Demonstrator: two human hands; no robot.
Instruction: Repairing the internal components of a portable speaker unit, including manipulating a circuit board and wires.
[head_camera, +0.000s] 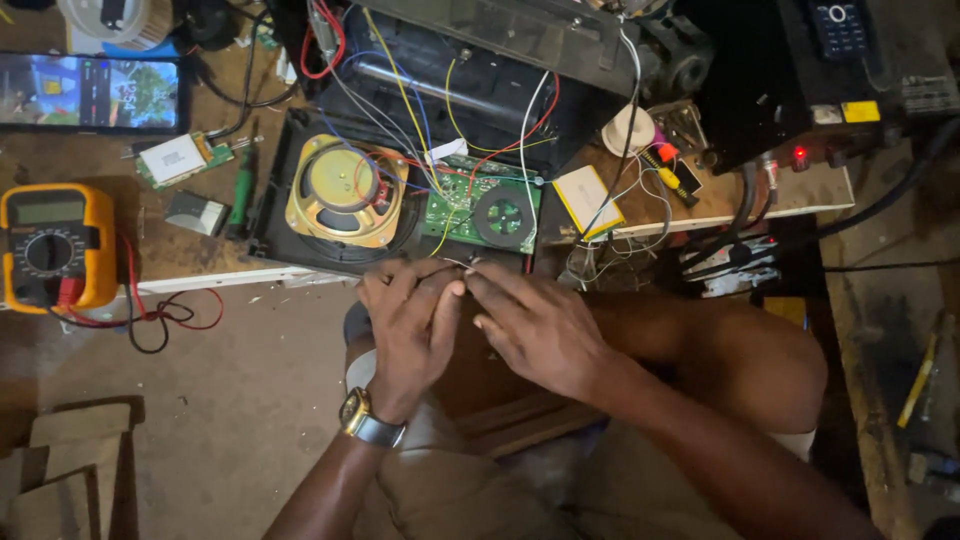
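both hands meet at the workbench's (200, 262) near edge, just before the opened radio case (300, 230). left hand (410, 325) and right hand (535, 330) have fingertips pressed together, pinching a thin wire (458, 263) lying roughly left to right. behind it a green circuit board (480, 210); right of that, a flat yellow-edged battery pack (588, 198); a yellow multimeter (55, 245) at the left edge.

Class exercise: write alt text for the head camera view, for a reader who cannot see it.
Two bare hands, left hand and right hand, pinch thin wire ends together beside an opened radio's speaker and green circuit board. A yellow multimeter lies left.
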